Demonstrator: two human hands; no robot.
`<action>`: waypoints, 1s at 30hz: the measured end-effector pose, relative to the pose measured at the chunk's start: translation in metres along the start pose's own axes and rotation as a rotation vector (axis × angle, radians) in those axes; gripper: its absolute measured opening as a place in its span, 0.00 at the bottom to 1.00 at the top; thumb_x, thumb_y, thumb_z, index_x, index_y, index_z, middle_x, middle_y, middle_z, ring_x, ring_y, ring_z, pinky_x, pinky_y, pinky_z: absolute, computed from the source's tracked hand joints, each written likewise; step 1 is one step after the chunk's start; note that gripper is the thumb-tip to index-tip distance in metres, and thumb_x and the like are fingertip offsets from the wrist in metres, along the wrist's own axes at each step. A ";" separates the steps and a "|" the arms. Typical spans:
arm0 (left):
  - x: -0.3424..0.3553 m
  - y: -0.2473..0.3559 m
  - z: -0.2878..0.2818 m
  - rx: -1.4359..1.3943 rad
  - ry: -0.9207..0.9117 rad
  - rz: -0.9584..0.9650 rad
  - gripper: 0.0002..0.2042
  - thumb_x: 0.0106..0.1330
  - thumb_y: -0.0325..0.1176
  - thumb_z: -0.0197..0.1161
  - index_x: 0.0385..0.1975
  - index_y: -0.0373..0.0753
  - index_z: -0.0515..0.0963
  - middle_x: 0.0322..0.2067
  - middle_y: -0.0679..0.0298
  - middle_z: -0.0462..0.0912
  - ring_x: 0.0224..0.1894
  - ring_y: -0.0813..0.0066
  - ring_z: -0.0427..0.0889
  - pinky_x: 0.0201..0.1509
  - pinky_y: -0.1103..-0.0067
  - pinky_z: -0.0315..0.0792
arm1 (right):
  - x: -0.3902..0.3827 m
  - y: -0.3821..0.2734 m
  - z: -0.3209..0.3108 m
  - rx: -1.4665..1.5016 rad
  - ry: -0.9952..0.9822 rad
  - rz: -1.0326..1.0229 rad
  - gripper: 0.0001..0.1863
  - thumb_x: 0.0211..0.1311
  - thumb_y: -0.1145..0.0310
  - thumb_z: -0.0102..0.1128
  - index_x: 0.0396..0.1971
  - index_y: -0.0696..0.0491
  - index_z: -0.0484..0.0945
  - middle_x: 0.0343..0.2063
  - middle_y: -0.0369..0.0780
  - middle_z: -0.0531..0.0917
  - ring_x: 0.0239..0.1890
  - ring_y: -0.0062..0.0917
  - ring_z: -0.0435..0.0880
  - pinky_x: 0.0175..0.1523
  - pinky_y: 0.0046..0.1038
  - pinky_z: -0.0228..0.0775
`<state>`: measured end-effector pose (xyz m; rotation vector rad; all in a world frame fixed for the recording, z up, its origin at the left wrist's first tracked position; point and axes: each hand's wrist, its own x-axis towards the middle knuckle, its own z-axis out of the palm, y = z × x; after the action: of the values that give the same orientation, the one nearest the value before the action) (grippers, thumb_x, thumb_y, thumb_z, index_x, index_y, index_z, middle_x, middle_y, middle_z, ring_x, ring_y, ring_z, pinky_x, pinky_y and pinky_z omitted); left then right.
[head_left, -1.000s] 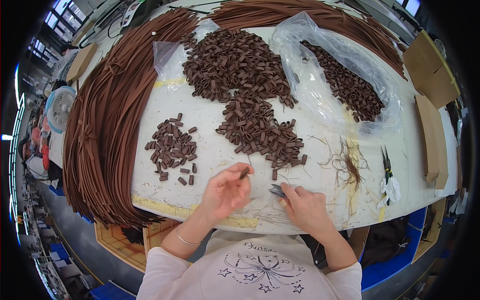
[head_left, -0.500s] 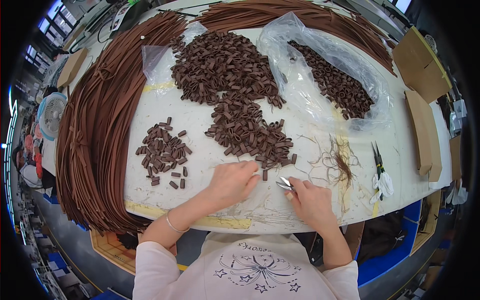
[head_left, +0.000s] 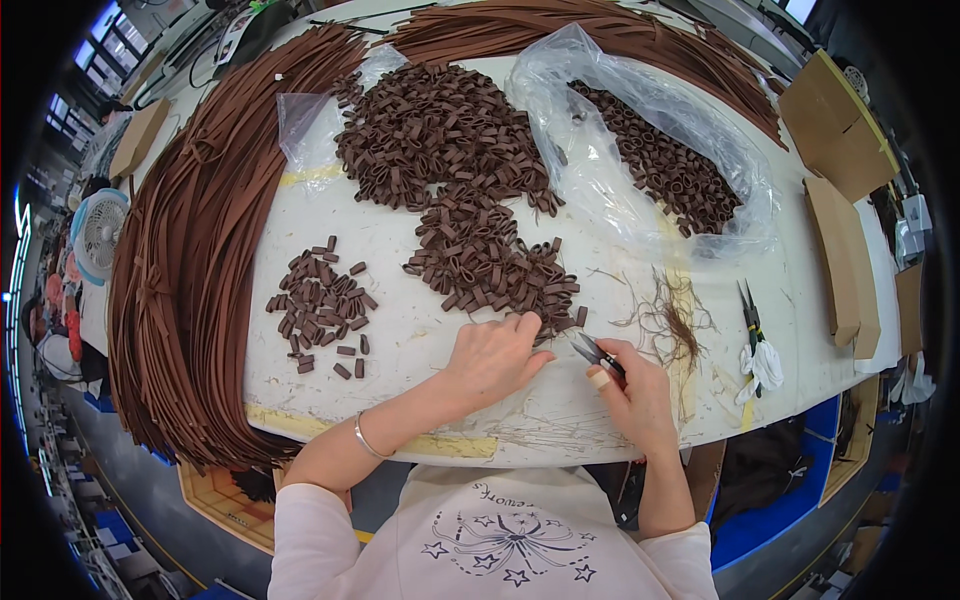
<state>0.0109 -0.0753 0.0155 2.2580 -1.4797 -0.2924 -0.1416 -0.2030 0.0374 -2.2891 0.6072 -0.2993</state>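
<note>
Since half a second ago, both hands have shifted toward 2 o'clock. With my right hand [head_left: 642,397] I have my fingers wrapped around the dark-handled snips [head_left: 597,353], whose blades point to 10 o'clock, just beside my other fingertips. My left hand [head_left: 495,360] is bent at the near tip of the pile of brown loops [head_left: 445,150]; its fingertips are partly hidden, so I cannot tell whether they pinch one. From my hands, that pile spreads away toward 11 o'clock. Smaller heap [head_left: 322,305] at 9 o'clock, tangled threads [head_left: 682,335] at 3, a long-nosed tool [head_left: 751,315] beyond them. Farther off, a clear plastic bag [head_left: 590,170] of loops lies at 1 o'clock, and long brown strips [head_left: 190,220] curve from 9 past 12.
</note>
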 end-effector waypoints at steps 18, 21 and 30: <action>-0.046 0.005 0.006 -1.528 -0.057 -0.526 0.06 0.54 0.19 0.52 0.32 0.32 0.70 0.22 0.62 0.76 0.16 0.81 0.73 0.15 0.87 0.67 | 0.019 -0.015 0.028 0.385 -0.451 0.020 0.14 0.49 0.71 0.57 0.37 0.56 0.72 0.10 0.35 0.66 0.16 0.18 0.61 0.22 0.22 0.55; -0.046 -0.003 0.002 -1.480 -0.136 -0.576 0.09 0.53 0.19 0.52 0.35 0.32 0.70 0.21 0.63 0.75 0.15 0.82 0.72 0.14 0.88 0.65 | 0.029 -0.003 0.032 0.252 -0.499 -0.138 0.10 0.48 0.71 0.57 0.32 0.55 0.73 0.12 0.38 0.69 0.17 0.26 0.65 0.23 0.26 0.58; -0.032 -0.006 -0.010 -1.685 -0.315 -0.681 0.10 0.53 0.23 0.50 0.35 0.32 0.72 0.15 0.67 0.71 0.09 0.88 0.63 0.09 0.90 0.52 | 0.042 -0.015 0.021 -0.107 -0.260 -0.293 0.10 0.52 0.67 0.55 0.34 0.53 0.72 0.19 0.41 0.77 0.23 0.35 0.77 0.26 0.33 0.65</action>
<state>0.0067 -0.0417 0.0198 1.1042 -0.0801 -1.4379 -0.0922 -0.2022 0.0344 -2.4685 0.1580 -0.1047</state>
